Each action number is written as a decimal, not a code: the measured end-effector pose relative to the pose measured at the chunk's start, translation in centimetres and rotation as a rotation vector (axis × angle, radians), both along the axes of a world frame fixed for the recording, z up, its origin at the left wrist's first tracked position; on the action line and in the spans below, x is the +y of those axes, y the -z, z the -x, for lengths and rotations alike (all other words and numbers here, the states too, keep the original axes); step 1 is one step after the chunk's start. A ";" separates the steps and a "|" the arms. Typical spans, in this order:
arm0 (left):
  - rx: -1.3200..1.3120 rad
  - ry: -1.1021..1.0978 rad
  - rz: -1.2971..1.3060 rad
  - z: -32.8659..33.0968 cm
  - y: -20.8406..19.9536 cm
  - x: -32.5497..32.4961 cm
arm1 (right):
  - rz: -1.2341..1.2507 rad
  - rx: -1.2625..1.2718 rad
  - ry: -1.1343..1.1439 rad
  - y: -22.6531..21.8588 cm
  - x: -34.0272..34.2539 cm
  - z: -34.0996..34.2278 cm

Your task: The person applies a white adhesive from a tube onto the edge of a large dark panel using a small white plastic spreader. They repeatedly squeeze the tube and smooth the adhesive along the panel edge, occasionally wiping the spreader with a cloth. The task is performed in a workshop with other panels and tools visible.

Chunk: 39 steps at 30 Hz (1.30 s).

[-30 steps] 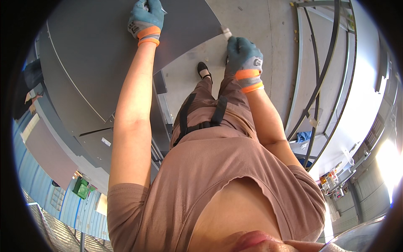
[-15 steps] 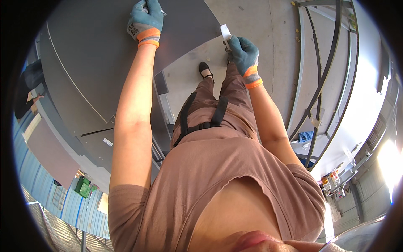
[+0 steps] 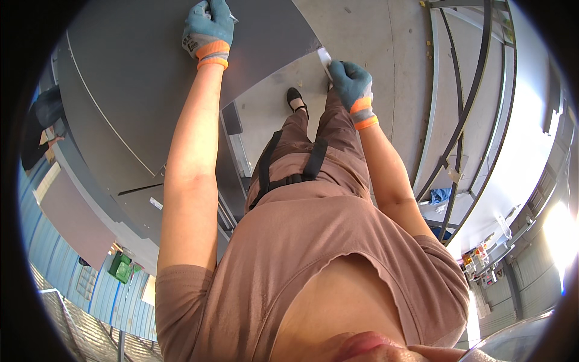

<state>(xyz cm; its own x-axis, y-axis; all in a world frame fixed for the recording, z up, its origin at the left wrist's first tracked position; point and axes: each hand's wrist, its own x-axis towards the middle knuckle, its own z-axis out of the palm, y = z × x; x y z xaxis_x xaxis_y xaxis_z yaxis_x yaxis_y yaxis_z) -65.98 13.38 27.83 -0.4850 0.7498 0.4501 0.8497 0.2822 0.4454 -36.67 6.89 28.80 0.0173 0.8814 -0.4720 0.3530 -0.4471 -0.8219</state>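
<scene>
A large dark grey panel (image 3: 259,48) lies in front of me. My left hand (image 3: 208,27), in a blue-grey glove with an orange cuff, is closed in a fist over it. A small pale bit sticks out beside its fingers, but I cannot make out the object. Beyond the panel's right edge, my gloved right hand (image 3: 351,84) is closed around a narrow, flat white strip (image 3: 324,57). The strip's far end reaches the panel's edge and is slightly blurred; whether it touches, I cannot tell. A faint whitish mark shows on the panel near that end.
To the right stands a metal frame (image 3: 431,108) with curved-looking dark bars, and a blue cloth (image 3: 439,196) lies within it. Concrete floor (image 3: 386,36) lies between frame and panel. At far left another person's arm and dark clothing (image 3: 45,123) show. A green container (image 3: 120,267) is behind.
My right hand has come slightly toward me with the white strip, whose end is now lower along the panel's edge. My left hand has barely moved.
</scene>
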 end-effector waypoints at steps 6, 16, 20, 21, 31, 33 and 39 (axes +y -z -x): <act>-0.063 -0.005 0.017 -0.5 -0.8 -0.1 | 0.109 -0.001 0.083 1.3 -2.3 -2.2; -0.080 0.009 0.012 -0.5 -1.0 0.1 | -0.346 -0.171 -0.173 -2.4 0.9 -0.5; -0.097 0.023 0.010 -0.7 -1.3 0.2 | -0.358 -0.208 -0.290 -2.8 2.1 -0.9; -0.085 0.026 0.013 -0.6 -1.2 0.2 | -0.336 -0.225 -0.297 -2.9 2.4 -0.8; -0.162 0.030 0.067 -1.0 -2.1 0.2 | -0.229 -0.294 -0.130 -1.4 4.2 -2.6; -0.105 0.032 0.037 -0.7 -1.4 0.2 | -0.229 -0.225 -0.128 -2.0 4.2 -2.2; -0.092 0.038 0.013 -0.6 -1.0 0.3 | -0.179 -0.053 -0.120 -3.2 3.7 -0.5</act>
